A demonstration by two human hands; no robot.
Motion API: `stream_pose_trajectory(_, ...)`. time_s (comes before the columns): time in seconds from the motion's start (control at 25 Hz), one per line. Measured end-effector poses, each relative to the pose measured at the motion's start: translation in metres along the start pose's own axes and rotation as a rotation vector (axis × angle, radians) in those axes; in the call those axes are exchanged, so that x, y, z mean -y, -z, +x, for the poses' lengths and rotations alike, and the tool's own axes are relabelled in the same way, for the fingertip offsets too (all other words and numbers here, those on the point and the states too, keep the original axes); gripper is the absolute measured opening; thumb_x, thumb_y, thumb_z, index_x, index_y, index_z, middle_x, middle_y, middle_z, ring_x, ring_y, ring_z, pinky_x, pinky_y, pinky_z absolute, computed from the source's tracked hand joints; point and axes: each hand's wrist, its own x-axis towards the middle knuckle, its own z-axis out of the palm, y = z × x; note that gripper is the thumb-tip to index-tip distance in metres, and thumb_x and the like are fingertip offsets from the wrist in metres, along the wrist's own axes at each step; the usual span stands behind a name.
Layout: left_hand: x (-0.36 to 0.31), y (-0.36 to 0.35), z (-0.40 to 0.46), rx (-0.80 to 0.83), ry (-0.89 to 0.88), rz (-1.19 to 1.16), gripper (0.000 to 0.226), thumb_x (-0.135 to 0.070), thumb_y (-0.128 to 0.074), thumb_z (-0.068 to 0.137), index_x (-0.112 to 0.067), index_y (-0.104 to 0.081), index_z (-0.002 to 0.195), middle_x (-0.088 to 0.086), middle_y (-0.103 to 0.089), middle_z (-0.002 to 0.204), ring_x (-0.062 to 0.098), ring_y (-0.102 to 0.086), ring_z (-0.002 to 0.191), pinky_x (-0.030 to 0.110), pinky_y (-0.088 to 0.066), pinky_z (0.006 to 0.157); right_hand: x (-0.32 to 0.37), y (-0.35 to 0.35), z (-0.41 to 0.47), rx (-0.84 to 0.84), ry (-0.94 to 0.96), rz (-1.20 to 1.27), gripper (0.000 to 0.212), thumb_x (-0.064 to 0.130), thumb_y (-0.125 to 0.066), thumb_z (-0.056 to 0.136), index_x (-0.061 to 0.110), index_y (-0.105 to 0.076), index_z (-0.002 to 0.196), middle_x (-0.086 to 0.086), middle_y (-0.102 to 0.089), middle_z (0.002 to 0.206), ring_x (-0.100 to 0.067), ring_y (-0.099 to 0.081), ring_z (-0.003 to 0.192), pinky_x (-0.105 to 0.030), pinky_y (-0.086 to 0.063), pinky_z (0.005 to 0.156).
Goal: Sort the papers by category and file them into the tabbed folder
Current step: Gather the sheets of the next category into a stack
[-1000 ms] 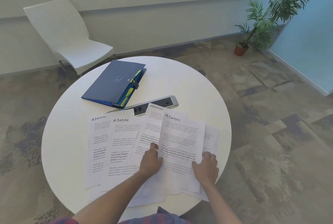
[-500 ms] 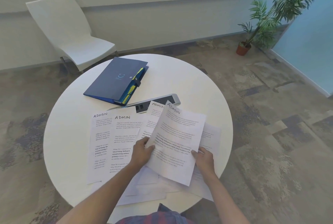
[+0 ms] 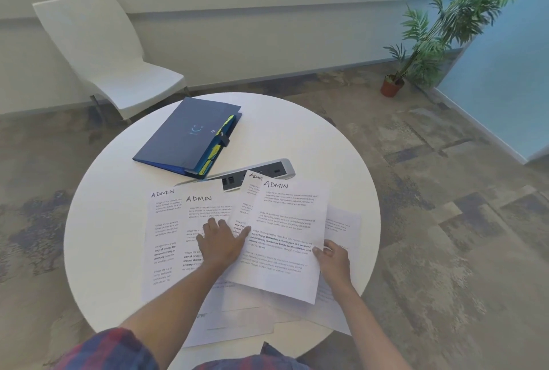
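Observation:
Several white printed sheets headed ADMIN lie fanned out on the round white table (image 3: 326,143). My left hand (image 3: 221,241) rests flat with spread fingers on the middle sheets (image 3: 202,209). My right hand (image 3: 332,259) pinches the right edge of the top ADMIN sheet (image 3: 285,236), which lies over the others. More sheets (image 3: 237,322) lie underneath near the table's front edge. The blue tabbed folder (image 3: 190,134) lies closed at the back of the table, yellow tabs showing along its right side.
A grey power strip (image 3: 267,169) sits between the folder and the papers. A white chair (image 3: 104,51) stands behind the table at left. A potted plant (image 3: 430,36) stands on the floor at back right.
The top ADMIN sheet, lifted half a second ago, now lies lower over the pile. My left hand let go of its edge and moved left, flat onto the middle sheets.

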Motion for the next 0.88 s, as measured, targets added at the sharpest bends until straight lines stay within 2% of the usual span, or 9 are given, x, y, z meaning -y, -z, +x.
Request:
stream_pose_trajectory(0.08, -0.003, -0.002, 0.002, 0.027, 0.008, -0.008, 0.085, -0.074, -0.045, 0.083, -0.007, -0.041, 0.136, 0.012, -0.037, 0.143, 0.029, -0.034, 0.133, 0.046, -0.032, 0.104, 0.0, 0.002, -0.001, -0.003, -0.005, -0.005, 0.017, 0.002, -0.061, 0.094, 0.013, -0.067, 0.106, 0.013, -0.063, 0.09, -0.014, -0.063, 0.089, -0.014, -0.046, 0.067)
stream_pose_trajectory(0.16, -0.004, -0.003, 0.002, 0.056, -0.009, 0.013, 0.084, -0.067, -0.057, 0.081, -0.007, -0.038, 0.136, 0.012, -0.035, 0.141, 0.029, -0.034, 0.132, 0.044, -0.033, 0.103, -0.001, 0.002, -0.001, -0.006, -0.007, -0.019, 0.016, 0.002, -0.061, 0.094, 0.013, -0.067, 0.104, 0.01, -0.065, 0.093, -0.011, -0.062, 0.088, -0.014, -0.046, 0.069)
stream_pose_trajectory(0.28, -0.004, -0.004, 0.002, 0.05, -0.051, 0.004, 0.071, -0.052, -0.065, 0.081, -0.008, -0.039, 0.129, 0.01, -0.041, 0.131, 0.028, -0.039, 0.124, 0.041, -0.037, 0.098, -0.003, 0.0, -0.002, 0.004, -0.004, -0.03, 0.016, 0.004, -0.061, 0.094, 0.012, -0.069, 0.105, 0.008, -0.067, 0.095, -0.012, -0.064, 0.089, -0.015, -0.048, 0.07)
stream_pose_trajectory(0.44, 0.0, -0.004, 0.006, 0.109, -0.027, -0.365, 0.041, -0.022, -0.068, 0.079, -0.012, -0.04, 0.107, 0.007, -0.056, 0.106, 0.028, -0.056, 0.099, 0.04, -0.051, 0.082, -0.004, -0.003, -0.001, 0.0, -0.021, -0.017, 0.018, 0.005, -0.062, 0.093, 0.012, -0.069, 0.109, 0.003, -0.07, 0.094, -0.019, -0.066, 0.092, -0.02, -0.049, 0.07)
stream_pose_trajectory(0.52, 0.001, 0.001, 0.007, 0.18, 0.015, -0.523, 0.038, -0.025, -0.07, 0.083, -0.013, -0.041, 0.104, 0.003, -0.058, 0.098, 0.025, -0.06, 0.088, 0.036, -0.05, 0.073, -0.003, -0.005, 0.0, 0.003, -0.03, 0.001, 0.018, 0.005, -0.061, 0.094, 0.013, -0.068, 0.108, 0.002, -0.069, 0.095, -0.015, -0.065, 0.089, -0.016, -0.047, 0.067)
stream_pose_trajectory(0.64, 0.002, 0.007, 0.008, 0.243, 0.046, -0.695, 0.029, -0.025, -0.076, 0.079, -0.011, -0.059, 0.098, 0.004, -0.067, 0.098, 0.024, -0.065, 0.084, 0.033, -0.053, 0.072, -0.004, -0.008, 0.0, 0.017, -0.05, 0.021, 0.016, 0.004, -0.061, 0.094, 0.016, -0.066, 0.105, 0.009, -0.066, 0.09, -0.007, -0.062, 0.082, -0.015, -0.045, 0.064)
stream_pose_trajectory(0.72, 0.002, 0.012, 0.005, 0.312, 0.017, -0.739, 0.019, -0.014, -0.077, 0.077, -0.013, -0.067, 0.092, 0.008, -0.071, 0.098, 0.02, -0.066, 0.078, 0.029, -0.054, 0.068, -0.004, -0.011, 0.002, 0.019, -0.074, 0.02, 0.015, 0.005, -0.062, 0.093, 0.015, -0.068, 0.103, 0.003, -0.07, 0.094, -0.014, -0.065, 0.085, -0.02, -0.048, 0.068)
stream_pose_trajectory(0.8, 0.002, 0.016, 0.001, 0.389, -0.057, -0.746, 0.021, -0.01, -0.07, 0.082, -0.017, -0.067, 0.101, 0.007, -0.072, 0.106, 0.016, -0.066, 0.081, 0.026, -0.053, 0.065, -0.003, -0.015, 0.004, 0.015, -0.097, 0.016, 0.015, 0.005, -0.063, 0.092, 0.019, -0.067, 0.096, -0.005, -0.073, 0.102, -0.022, -0.067, 0.09, -0.03, -0.053, 0.076)
stream_pose_trajectory(0.88, 0.0, 0.023, -0.005, 0.424, -0.131, -0.757, 0.025, -0.013, -0.059, 0.089, -0.021, -0.062, 0.113, 0.004, -0.069, 0.115, 0.019, -0.068, 0.092, 0.033, -0.056, 0.077, -0.001, -0.018, 0.004, 0.02, -0.104, 0.02, 0.014, 0.006, -0.064, 0.092, 0.02, -0.066, 0.093, -0.006, -0.073, 0.103, -0.025, -0.068, 0.094, -0.034, -0.053, 0.082)
